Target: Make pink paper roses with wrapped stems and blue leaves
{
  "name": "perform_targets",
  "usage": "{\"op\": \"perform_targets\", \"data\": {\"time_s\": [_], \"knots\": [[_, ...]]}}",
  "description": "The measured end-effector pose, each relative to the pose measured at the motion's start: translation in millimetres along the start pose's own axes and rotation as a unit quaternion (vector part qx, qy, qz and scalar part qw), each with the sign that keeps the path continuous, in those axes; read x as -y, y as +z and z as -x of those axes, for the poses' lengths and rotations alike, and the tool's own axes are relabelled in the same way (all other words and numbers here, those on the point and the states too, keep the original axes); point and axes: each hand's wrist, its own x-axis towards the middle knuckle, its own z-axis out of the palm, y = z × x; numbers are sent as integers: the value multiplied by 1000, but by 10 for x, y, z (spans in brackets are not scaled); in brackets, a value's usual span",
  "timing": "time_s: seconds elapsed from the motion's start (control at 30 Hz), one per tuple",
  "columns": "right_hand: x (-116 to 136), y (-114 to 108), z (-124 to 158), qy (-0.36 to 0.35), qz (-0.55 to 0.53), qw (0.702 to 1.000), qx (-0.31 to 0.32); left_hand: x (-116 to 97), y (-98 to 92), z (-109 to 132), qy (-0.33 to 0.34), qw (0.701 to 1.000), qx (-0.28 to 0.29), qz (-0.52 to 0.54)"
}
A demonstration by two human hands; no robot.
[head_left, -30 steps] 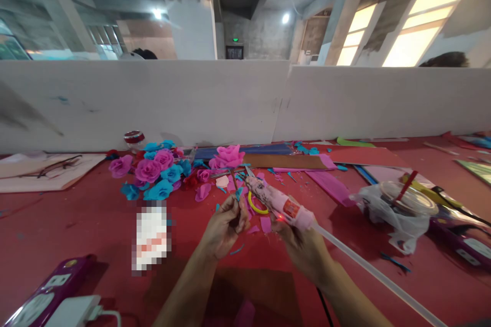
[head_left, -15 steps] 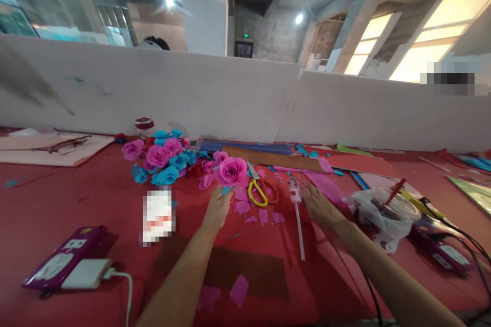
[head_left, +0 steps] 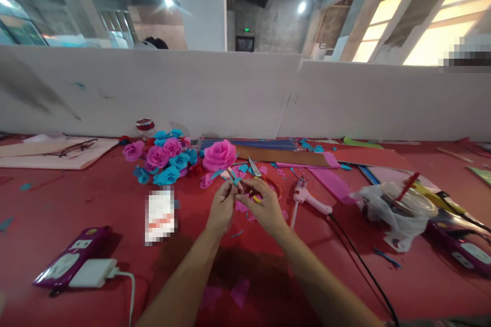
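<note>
A pink paper rose (head_left: 220, 156) with a thin stem and blue paper strips below its bloom is in front of me. My left hand (head_left: 222, 210) is closed, pinching the lower stem. Fingertips of my right hand (head_left: 264, 205) are pressed together at the same stem beside a blue strip (head_left: 237, 181); exactly what they pinch is partly hidden. Behind the right hand lies a pair of scissors (head_left: 253, 167), its yellow and orange handles mostly covered. A pink glue gun (head_left: 311, 199) with a glue stick rests on the table to the right.
Pink and blue paper flowers (head_left: 169, 158) are bunched at left, near a red-lidded jar (head_left: 145, 126). A purple power strip (head_left: 72, 258) with a white charger sits front left. A bagged cup (head_left: 408, 202) stands right. The glue gun's black cable (head_left: 358, 258) crosses the red table.
My right hand has left the glue gun, which lies on the table, and come over to the rose's stem. The rose is tilted to the left, and my hands are now close together.
</note>
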Motion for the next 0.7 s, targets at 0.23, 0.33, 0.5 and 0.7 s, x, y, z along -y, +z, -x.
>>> {"op": "perform_targets", "data": {"time_s": [0.23, 0.33, 0.5, 0.7], "knots": [[-43, 1, -27, 37, -54, 998, -16, 0, 19, -19, 41, 999, 1, -5], [-80, 3, -12, 52, -83, 995, -23, 47, 1, -30, 57, 997, -1, -57], [-219, 13, 0, 90, -171, 981, -18, 188, -63, -82, 73, 994, 29, -72], [-330, -42, -43, 96, -191, 973, -82, 215, -58, -120, 63, 978, 15, -196]]}}
